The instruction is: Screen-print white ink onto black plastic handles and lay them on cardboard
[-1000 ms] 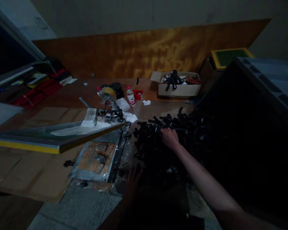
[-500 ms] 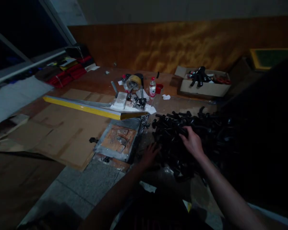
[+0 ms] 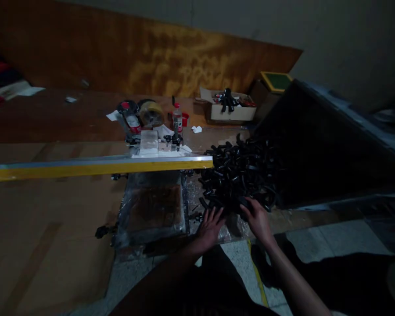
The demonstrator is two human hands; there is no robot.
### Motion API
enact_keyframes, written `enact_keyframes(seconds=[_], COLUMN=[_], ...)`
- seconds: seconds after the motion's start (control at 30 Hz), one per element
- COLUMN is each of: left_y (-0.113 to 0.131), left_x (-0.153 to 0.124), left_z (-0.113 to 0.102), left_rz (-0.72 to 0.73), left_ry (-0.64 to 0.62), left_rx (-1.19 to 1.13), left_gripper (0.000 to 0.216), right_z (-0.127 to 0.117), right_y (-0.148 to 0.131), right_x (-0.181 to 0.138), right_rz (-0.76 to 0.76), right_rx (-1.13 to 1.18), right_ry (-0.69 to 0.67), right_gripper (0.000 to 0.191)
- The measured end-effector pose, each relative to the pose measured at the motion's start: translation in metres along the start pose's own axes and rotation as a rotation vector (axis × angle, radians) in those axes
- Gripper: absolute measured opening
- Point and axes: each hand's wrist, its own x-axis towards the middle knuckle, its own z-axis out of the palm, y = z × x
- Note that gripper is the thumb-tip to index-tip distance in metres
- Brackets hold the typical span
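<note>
A big heap of black parts [image 3: 238, 171] sits on the desk [image 3: 85, 125], and both hands are at its near side. Using the heap as the middle of a clock, the left hand [image 3: 211, 227] is at 7 o'clock. Its fingers are spread wide and hold nothing that I can see. The right hand [image 3: 257, 218] is at 5 o'clock, with its thumb and fingers bent in and pinching a black piece [image 3: 244, 202].

A flat plate with a brown patch [image 3: 154, 208] is at 8 o'clock. A long yellow bar [image 3: 98, 170] is at 9, a bottle with a red cap [image 3: 177, 117] at 10, a small open box [image 3: 232, 114] at 12, and a big dark bin [image 3: 332, 145] at 3
</note>
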Motion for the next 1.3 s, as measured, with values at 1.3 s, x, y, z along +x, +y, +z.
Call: enact_keyframes(seconds=[1.3], left_y=[-0.196], left_x=[-0.179], left_z=[-0.31], left_rz=[-0.468], left_ry=[0.904], left_rx=[-1.005], left_gripper=[0.056], right_z=[0.235], right_y=[-0.215], right_x=[0.007], right_rz=[-0.865], right_rx=[-0.29], right_ry=[-0.607], right_gripper=[0.059])
